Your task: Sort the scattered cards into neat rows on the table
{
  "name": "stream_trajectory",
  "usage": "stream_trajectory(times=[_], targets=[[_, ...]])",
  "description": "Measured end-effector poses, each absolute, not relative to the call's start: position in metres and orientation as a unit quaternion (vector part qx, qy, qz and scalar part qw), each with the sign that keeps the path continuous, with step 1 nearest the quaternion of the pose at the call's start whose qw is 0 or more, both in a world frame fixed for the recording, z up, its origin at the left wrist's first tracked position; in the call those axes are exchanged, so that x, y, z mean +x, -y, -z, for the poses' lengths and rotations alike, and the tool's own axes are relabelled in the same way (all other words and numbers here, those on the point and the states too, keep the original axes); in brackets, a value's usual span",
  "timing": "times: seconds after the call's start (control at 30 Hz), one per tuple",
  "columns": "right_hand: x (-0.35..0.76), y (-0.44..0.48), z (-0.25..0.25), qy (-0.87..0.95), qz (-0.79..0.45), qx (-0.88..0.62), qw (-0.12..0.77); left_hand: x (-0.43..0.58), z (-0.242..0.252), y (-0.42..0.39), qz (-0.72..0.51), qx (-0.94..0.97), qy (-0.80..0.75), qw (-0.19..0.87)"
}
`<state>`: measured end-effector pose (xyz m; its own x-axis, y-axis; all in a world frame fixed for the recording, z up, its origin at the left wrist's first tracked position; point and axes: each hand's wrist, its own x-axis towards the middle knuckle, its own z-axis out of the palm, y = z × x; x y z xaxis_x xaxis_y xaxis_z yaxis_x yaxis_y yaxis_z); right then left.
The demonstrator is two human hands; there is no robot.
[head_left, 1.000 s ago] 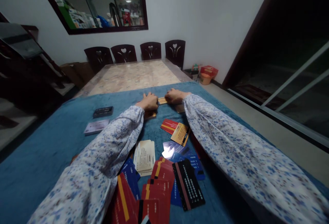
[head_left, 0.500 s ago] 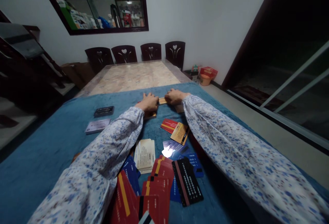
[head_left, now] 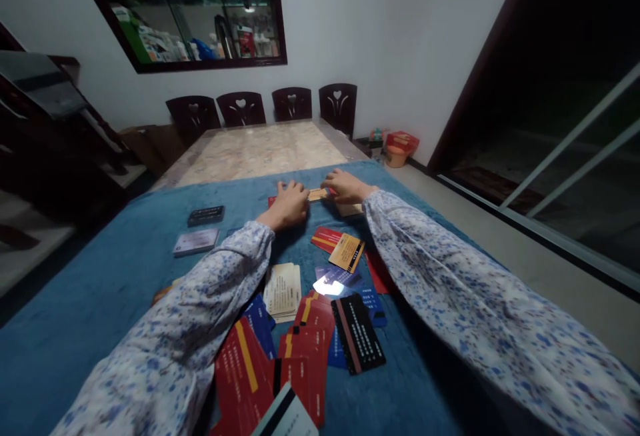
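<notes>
My left hand (head_left: 290, 206) and my right hand (head_left: 347, 187) reach to the far side of a blue cloth (head_left: 100, 269) and meet on a small gold card (head_left: 317, 194), fingers curled onto it. Part of a red card (head_left: 272, 201) shows just left of my left hand. A tan card (head_left: 350, 210) lies under my right wrist. Between my floral sleeves lie a red card (head_left: 326, 239) with a gold card (head_left: 347, 253) on top, a pale stack (head_left: 283, 291), blue cards (head_left: 345, 283), a black card (head_left: 358, 333) and several red cards (head_left: 310, 349).
A dark card (head_left: 205, 215) and a pale card (head_left: 195, 242) lie on the cloth at the left. Beyond the cloth is a marble table top (head_left: 260, 150) with several dark chairs (head_left: 290, 103). A wall cabinet (head_left: 195, 9) hangs above. Red containers (head_left: 399, 146) stand on the floor at the right.
Both hands stay on the gold card. My left hand has shifted slightly, baring a red card edge beside it. The view has tilted a little, so the near cards look lower.
</notes>
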<state>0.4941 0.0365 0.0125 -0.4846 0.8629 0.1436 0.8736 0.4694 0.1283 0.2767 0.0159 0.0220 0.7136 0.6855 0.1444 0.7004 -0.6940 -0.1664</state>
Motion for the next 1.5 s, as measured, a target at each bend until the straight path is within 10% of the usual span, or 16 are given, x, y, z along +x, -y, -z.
stream_trajectory(times=[1.5], targets=[[0.521, 0.111, 0.038, 0.883, 0.006, -0.43, 0.186, 0.298, -0.002, 0.115, 0.043, -0.951, 0.301, 0.049]])
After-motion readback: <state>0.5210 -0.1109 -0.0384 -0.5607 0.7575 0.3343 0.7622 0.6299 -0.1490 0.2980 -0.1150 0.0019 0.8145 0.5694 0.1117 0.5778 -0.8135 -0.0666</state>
